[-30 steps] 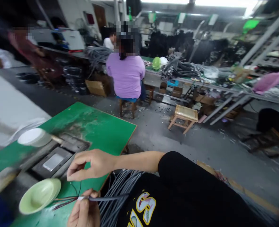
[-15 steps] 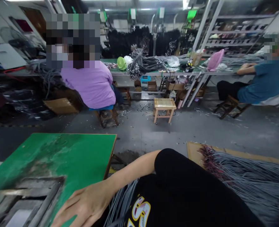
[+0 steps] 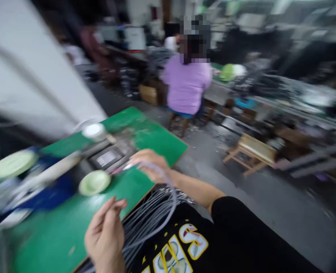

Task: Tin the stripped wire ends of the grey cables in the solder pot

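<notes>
My right hand (image 3: 152,163) is closed around a grey cable (image 3: 174,201) close to its end, over the green table. Pinkish wires and a whitish part stick out of the cable's end toward a pale green bowl (image 3: 95,182). From there the cable loops over my lap and passes behind my left hand (image 3: 105,231). That left hand is raised at the table's near edge, its fingers curled and thumb pressed to them; anything between them is too small or blurred to name. A bundle of grey cables (image 3: 147,208) lies between the table and my shirt.
On the green table (image 3: 51,235) are a dark flat fixture (image 3: 108,156), a white round container (image 3: 94,131) and a large pale green lid or dish (image 3: 12,165). A wooden stool (image 3: 256,148) stands on the floor. A person in purple (image 3: 186,85) sits at the far bench.
My view has swung left, and the table now fills more of it. The right hand, bare and spread before, now grips a cable. My left hand has come into view.
</notes>
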Tool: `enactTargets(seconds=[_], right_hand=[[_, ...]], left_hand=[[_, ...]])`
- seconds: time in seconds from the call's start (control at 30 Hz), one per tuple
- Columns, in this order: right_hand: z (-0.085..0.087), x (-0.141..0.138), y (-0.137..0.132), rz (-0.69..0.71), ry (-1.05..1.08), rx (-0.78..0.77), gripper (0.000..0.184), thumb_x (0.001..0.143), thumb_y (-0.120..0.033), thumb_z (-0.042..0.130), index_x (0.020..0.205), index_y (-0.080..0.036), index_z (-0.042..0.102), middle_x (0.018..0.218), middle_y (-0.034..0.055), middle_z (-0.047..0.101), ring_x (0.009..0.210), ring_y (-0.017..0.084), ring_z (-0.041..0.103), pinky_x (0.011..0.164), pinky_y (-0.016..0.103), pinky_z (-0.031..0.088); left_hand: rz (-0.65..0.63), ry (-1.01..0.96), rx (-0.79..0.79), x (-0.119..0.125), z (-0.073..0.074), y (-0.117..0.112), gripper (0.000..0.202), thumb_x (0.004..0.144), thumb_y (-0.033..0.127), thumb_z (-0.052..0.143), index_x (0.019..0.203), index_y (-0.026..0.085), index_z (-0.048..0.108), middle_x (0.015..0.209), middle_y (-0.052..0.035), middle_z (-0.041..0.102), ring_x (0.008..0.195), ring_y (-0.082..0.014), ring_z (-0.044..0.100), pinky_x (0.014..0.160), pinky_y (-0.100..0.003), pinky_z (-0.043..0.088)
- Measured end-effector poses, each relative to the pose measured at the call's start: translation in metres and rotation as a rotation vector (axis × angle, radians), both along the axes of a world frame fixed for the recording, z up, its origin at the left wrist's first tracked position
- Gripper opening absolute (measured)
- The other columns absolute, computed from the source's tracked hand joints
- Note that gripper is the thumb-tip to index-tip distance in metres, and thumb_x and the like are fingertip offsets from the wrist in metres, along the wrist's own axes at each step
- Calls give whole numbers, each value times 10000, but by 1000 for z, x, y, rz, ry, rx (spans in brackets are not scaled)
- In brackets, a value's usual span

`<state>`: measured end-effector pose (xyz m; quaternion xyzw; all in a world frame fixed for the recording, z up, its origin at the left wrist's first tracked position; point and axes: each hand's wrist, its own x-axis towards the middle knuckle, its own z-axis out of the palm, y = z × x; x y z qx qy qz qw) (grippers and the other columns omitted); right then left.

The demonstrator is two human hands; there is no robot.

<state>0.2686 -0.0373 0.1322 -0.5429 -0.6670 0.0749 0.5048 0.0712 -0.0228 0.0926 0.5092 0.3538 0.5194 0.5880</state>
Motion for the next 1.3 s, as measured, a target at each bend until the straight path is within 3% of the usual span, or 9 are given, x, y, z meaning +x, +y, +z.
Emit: enactTargets(seconds=[0.07, 0.13, 0.3, 0.57, 0.77, 1.3], right_hand=[[8, 9, 15, -95, 96, 175, 243, 943, -299, 407, 972, -202, 627, 1001, 89, 681, 1012, 172, 600, 926, 360, 461], [13, 15, 39, -124, 138, 215, 240, 946, -301, 400, 937, -209, 622, 941, 70, 675, 927, 170, 618, 868, 354, 481], [15, -5, 91, -23, 63, 128, 254, 955, -330, 377, 921, -211, 599, 856, 44, 675, 856, 161, 638, 816, 334, 490], [-4, -49, 141, 124, -139, 30, 249, 935, -368, 425, 883, -214, 614, 839, 38, 676, 840, 173, 608, 792, 323, 458], [-12, -70, 157, 154, -359, 28, 233, 924, -361, 440, 836, -231, 613, 830, 27, 676, 828, 197, 579, 810, 357, 404], [-27, -91, 168, 227, -542, -61, 284, 933, -383, 398, 850, -236, 627, 796, 27, 657, 807, 197, 545, 815, 374, 349]], left_hand=[[125, 73, 59, -11, -6, 3, 177, 753, 317, 675, 892, 214, 707, 726, -9, 704, 689, -139, 644, 693, -281, 514], [227, 167, 137, -25, -9, 9, 165, 790, 304, 639, 883, 183, 703, 717, -24, 700, 678, -142, 648, 656, -269, 510], [355, 334, 357, -54, -22, 15, 159, 840, 241, 577, 941, 186, 686, 773, -33, 698, 730, -141, 640, 708, -290, 508], [521, 614, 541, -82, -56, 31, 148, 839, 158, 569, 951, 175, 663, 811, -42, 706, 759, -142, 620, 735, -297, 481], [579, 647, 518, -88, -71, 36, 132, 844, 181, 565, 936, 180, 660, 786, -40, 700, 746, -150, 616, 722, -307, 487], [550, 662, 526, -90, -76, 38, 135, 828, 187, 578, 925, 190, 671, 785, -40, 697, 742, -155, 616, 708, -299, 474]])
